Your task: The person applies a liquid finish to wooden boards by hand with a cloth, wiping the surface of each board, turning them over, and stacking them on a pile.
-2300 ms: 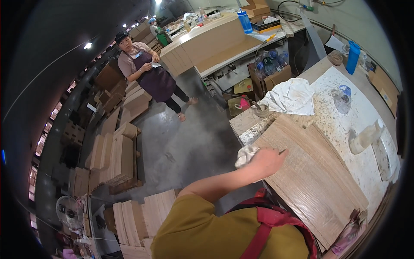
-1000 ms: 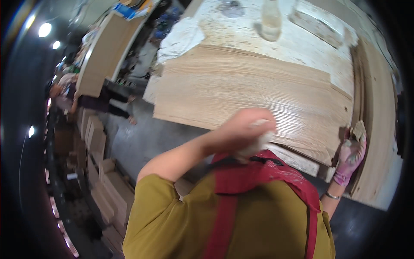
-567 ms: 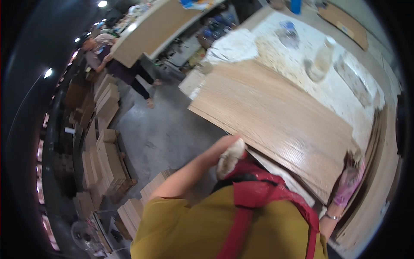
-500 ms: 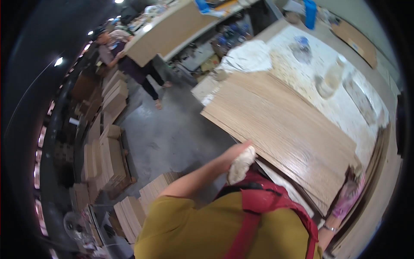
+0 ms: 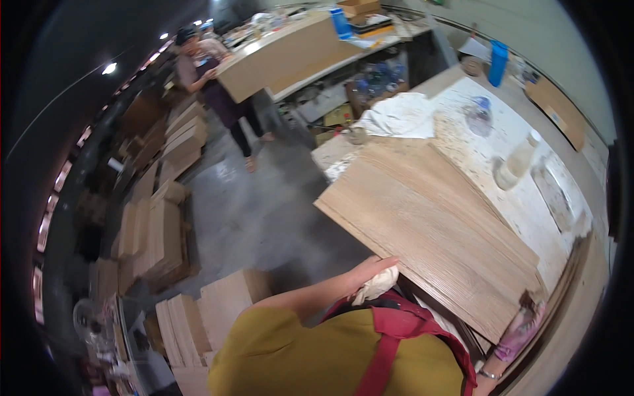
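Wood-grain boards [image 5: 429, 224] lie stacked on the workbench in front of me, the top one turned askew over those below. My left hand [image 5: 371, 272] is closed round a crumpled off-white rag [image 5: 379, 285], its fingers touching the board's near edge. At the right end of the board is my right hand [image 5: 525, 323], in a stained pink and purple glove. Its fingers are bent over the board's edge and grip it; the thumb side is partly hidden.
A white cloth [image 5: 399, 115], a clear bottle [image 5: 518, 162], a clear tray [image 5: 553, 195] and a blue bottle [image 5: 498, 63] are on the bench [image 5: 462, 105]. Panels stand along the right. Board stacks [image 5: 152, 231] rest on the floor at left. A person [image 5: 221, 92] works at another bench.
My view has tilted, so the scene sits lower. The top board has swung askew over those beneath. My left hand, with the rag, has come against its near edge.
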Demonstrator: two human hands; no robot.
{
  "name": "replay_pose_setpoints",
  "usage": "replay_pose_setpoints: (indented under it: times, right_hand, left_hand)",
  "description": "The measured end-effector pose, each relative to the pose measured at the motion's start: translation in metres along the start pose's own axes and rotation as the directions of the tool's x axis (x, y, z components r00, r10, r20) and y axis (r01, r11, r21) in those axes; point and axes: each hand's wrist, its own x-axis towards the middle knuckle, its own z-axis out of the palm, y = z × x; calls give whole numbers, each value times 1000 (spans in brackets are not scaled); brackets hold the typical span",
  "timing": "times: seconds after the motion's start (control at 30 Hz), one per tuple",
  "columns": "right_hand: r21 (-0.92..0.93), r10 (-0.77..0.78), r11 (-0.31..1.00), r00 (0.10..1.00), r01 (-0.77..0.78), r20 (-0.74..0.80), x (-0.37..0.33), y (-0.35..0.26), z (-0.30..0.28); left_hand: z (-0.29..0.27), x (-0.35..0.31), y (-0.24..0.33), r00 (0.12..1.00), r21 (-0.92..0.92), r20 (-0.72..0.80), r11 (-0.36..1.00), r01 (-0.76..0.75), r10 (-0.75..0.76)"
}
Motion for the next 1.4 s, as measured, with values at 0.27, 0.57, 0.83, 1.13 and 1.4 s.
replay_pose_setpoints:
  times: [0.27,0.57,0.83,1.13,1.4]
  right_hand:
    - [-46,28,998,981,-37,-194,5,3,102]
    - [187,88,982,963,-40,-255,7,-18,65]
    - [426,-44,899,987,106,-153,8,-29,93]
    - [322,-536,715,783,620,-316,-45,-186,69]
    - [-139,-683,559,360,817,-636,-185,-247,10]
  left_hand:
    - [-3,5,9,966,-352,152,902,250,-208]
    - [41,-27,37,996,-156,-30,985,79,-84]
    - [-46,-40,58,996,-124,34,989,-74,79]
    - [55,-14,114,918,33,286,955,-296,274]
    - [198,28,84,694,237,720,941,-241,-4]
